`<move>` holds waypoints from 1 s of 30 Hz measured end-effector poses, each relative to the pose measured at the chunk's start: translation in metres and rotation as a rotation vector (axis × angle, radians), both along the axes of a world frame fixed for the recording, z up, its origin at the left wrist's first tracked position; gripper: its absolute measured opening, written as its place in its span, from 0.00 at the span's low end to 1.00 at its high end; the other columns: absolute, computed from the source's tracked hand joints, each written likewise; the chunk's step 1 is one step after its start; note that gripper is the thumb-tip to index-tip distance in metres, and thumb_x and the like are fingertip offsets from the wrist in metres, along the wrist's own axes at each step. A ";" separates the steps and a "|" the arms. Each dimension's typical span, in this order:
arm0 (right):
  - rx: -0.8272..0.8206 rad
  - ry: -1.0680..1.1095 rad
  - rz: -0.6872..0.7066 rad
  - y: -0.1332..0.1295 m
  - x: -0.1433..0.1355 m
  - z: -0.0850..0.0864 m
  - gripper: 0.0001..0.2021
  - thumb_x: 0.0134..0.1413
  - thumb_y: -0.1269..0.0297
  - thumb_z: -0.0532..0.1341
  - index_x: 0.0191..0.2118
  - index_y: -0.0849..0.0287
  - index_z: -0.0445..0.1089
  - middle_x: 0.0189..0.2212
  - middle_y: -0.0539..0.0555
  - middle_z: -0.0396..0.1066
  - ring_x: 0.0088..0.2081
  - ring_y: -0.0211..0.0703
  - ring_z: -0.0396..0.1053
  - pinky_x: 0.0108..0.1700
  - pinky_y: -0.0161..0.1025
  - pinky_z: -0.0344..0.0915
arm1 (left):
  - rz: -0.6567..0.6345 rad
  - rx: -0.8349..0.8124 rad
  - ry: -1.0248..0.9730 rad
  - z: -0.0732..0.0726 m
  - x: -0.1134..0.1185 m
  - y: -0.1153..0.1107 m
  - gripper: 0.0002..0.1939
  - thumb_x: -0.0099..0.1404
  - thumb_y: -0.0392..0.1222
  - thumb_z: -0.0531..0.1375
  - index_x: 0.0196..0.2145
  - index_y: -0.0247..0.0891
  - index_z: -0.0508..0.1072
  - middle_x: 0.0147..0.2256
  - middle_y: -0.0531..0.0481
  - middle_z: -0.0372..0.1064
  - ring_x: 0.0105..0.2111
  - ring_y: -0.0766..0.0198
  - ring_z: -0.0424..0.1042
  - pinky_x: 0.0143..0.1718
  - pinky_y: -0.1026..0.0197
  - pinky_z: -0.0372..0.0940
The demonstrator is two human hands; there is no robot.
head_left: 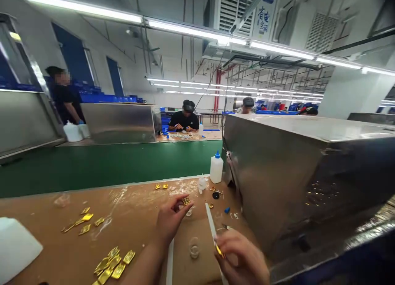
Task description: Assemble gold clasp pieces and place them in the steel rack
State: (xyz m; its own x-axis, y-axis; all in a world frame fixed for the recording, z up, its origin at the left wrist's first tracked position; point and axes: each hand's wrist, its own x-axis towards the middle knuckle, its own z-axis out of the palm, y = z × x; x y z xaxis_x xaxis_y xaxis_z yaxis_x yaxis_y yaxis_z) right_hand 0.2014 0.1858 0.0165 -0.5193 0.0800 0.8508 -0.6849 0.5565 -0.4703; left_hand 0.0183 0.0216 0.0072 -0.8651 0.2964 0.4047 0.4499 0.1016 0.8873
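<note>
Over the brown work table (148, 219), my left hand (171, 217) pinches a small gold ornate piece (186, 200) between thumb and fingertips. My right hand (239, 252) is closed on a small gold piece (219, 251), low and to the right. A white strip (210, 221) extends upward beside the right fingertips; whether the hand grips it too is unclear. Between the hands stands a small clear cup (194, 250). Several gold pieces (112, 264) lie in a pile left of my left forearm, and more gold pieces (84, 229) lie farther left.
A white bottle with a blue cap (216, 168) stands at the back edge near a large metal box (271, 186). Nearby lie a black disc (215, 195) and a blue cap (227, 210). A white container (17, 248) is at left. People sit and stand beyond the green floor.
</note>
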 end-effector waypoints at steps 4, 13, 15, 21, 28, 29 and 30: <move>-0.188 -0.088 -0.053 -0.004 -0.086 0.013 0.03 0.58 0.69 0.67 0.36 0.54 0.75 0.32 0.54 0.76 0.35 0.43 0.74 0.38 0.39 0.72 | -0.014 -0.042 0.031 -0.015 -0.002 -0.004 0.23 0.61 0.58 0.69 0.47 0.40 0.79 0.31 0.50 0.76 0.27 0.63 0.70 0.30 0.64 0.64; -0.621 -0.415 0.155 0.002 -0.132 -0.022 0.13 0.52 0.56 0.72 0.29 0.60 0.74 0.27 0.51 0.69 0.30 0.38 0.64 0.34 0.36 0.61 | 0.037 -0.137 0.110 -0.016 -0.002 -0.001 0.16 0.64 0.52 0.66 0.48 0.46 0.79 0.30 0.54 0.76 0.24 0.66 0.69 0.27 0.65 0.63; -0.714 -0.456 0.258 0.003 -0.135 -0.026 0.13 0.51 0.56 0.73 0.31 0.60 0.75 0.26 0.50 0.67 0.29 0.36 0.62 0.33 0.35 0.59 | 0.047 -0.159 0.137 -0.016 -0.001 0.000 0.15 0.65 0.50 0.66 0.49 0.48 0.79 0.30 0.55 0.75 0.23 0.67 0.67 0.26 0.66 0.62; -1.078 -0.561 0.715 -0.004 -0.133 -0.021 0.13 0.54 0.58 0.72 0.32 0.60 0.70 0.25 0.46 0.57 0.25 0.31 0.52 0.27 0.30 0.54 | 0.027 -0.145 0.223 -0.015 0.000 0.002 0.14 0.68 0.44 0.64 0.51 0.47 0.78 0.31 0.55 0.75 0.22 0.68 0.66 0.26 0.67 0.60; -1.318 -0.594 0.936 -0.002 -0.123 -0.009 0.13 0.55 0.63 0.72 0.32 0.59 0.67 0.27 0.45 0.48 0.25 0.30 0.46 0.26 0.25 0.55 | 0.022 -0.143 0.283 -0.018 0.000 0.002 0.14 0.69 0.45 0.63 0.51 0.46 0.77 0.31 0.55 0.76 0.23 0.69 0.67 0.26 0.68 0.60; -1.340 -0.591 0.941 0.000 -0.123 -0.009 0.13 0.54 0.63 0.73 0.34 0.59 0.68 0.27 0.45 0.47 0.25 0.30 0.46 0.26 0.24 0.56 | 0.026 -0.147 0.291 -0.018 0.000 0.002 0.14 0.69 0.45 0.63 0.51 0.46 0.77 0.31 0.55 0.76 0.23 0.69 0.67 0.26 0.68 0.60; -1.354 -0.588 0.941 0.001 -0.122 -0.009 0.12 0.54 0.64 0.73 0.34 0.58 0.68 0.27 0.45 0.47 0.25 0.30 0.46 0.26 0.24 0.56 | 0.032 -0.149 0.300 -0.019 0.000 0.002 0.14 0.69 0.45 0.64 0.51 0.46 0.77 0.31 0.55 0.76 0.22 0.69 0.67 0.25 0.68 0.60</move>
State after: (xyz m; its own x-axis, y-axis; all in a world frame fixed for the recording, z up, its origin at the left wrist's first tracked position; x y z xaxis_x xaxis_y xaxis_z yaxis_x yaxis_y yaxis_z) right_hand 0.0790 0.1865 0.0079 -0.9894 0.0291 0.1422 -0.0983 -0.8554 -0.5086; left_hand 0.0181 0.0235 -0.0116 -0.7238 0.3458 0.5971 0.6833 0.2390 0.6899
